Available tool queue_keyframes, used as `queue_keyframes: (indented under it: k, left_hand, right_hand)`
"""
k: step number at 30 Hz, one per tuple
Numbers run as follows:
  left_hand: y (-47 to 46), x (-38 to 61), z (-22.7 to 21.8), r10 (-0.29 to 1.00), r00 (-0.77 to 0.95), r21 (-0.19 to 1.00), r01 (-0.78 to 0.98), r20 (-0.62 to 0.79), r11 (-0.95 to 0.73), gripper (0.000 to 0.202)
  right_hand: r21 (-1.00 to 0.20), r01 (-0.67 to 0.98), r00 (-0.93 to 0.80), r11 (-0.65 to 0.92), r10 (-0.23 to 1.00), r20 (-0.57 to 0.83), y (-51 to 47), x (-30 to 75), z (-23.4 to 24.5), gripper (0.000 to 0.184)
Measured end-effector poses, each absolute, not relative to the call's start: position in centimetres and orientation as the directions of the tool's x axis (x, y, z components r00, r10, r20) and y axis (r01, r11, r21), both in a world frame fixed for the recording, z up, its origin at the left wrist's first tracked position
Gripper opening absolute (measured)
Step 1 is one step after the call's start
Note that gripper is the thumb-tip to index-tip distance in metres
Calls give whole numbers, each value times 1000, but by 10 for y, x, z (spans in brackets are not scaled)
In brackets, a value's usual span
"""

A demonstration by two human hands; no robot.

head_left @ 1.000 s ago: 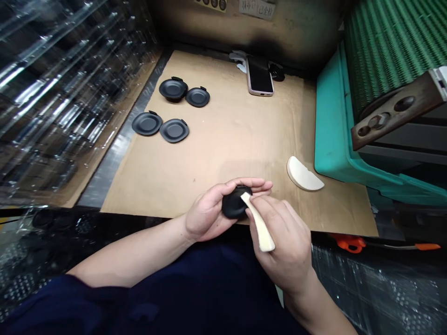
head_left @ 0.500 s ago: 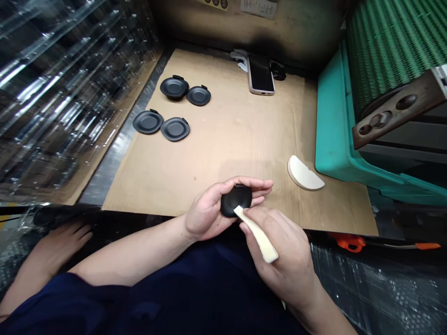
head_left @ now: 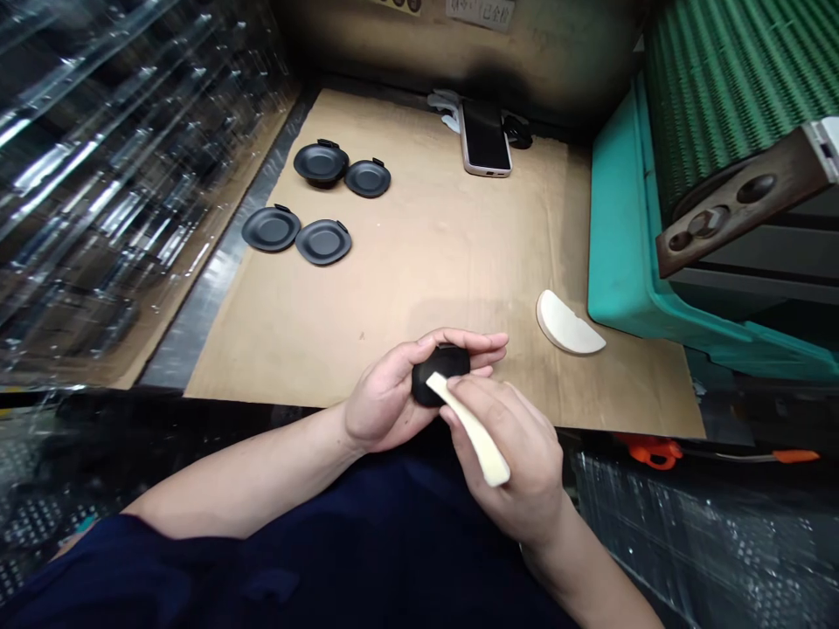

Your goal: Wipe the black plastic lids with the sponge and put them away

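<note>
Together, left hand [head_left: 386, 393] cupping a black lid [head_left: 440, 376], right hand [head_left: 508, 463] pinching a cream strip [head_left: 468, 428] against it, at the cardboard sheet's [head_left: 426, 271] near edge, 4 black lids [head_left: 271, 229] well beyond.

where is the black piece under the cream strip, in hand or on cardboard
In the left hand: it cups the black piece above the cardboard.

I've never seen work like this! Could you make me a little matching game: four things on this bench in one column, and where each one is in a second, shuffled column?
Things:
1. Black round cap
2. Cream strip
3. Phone
4. Half-moon cream piece

Places:
A. On the cardboard sheet, beside the teal bin
B. Cupped in the left hand
C. Near the back wall
D. Held in the right hand

Pairs: 1-B, 2-D, 3-C, 4-A
</note>
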State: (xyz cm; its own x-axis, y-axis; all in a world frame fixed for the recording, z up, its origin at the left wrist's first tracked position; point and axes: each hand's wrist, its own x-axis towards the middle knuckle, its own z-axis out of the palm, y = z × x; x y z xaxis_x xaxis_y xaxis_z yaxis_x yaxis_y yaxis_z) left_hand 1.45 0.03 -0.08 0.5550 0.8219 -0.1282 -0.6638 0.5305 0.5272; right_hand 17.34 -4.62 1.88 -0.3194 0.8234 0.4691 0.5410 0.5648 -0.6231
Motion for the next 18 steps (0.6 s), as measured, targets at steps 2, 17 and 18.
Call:
queue_keyframes:
  k: [2, 17, 18]
  left_hand:
    - [0, 14, -1, 818, 561, 522, -664, -128, 536, 47]
    - [-2, 15, 1, 873, 474, 489, -737, -117, 466, 49]
    - [-2, 15, 1, 878, 462, 493, -739, -125, 459, 49]
  right_hand:
    - [-593, 567, -276, 572, 810, 517, -44, 175, 17, 38]
    - [-576, 584, -242, 572, 800, 550, -63, 170, 2, 45]
    - [-565, 575, -255, 592, 786, 563, -64, 168, -1, 46]
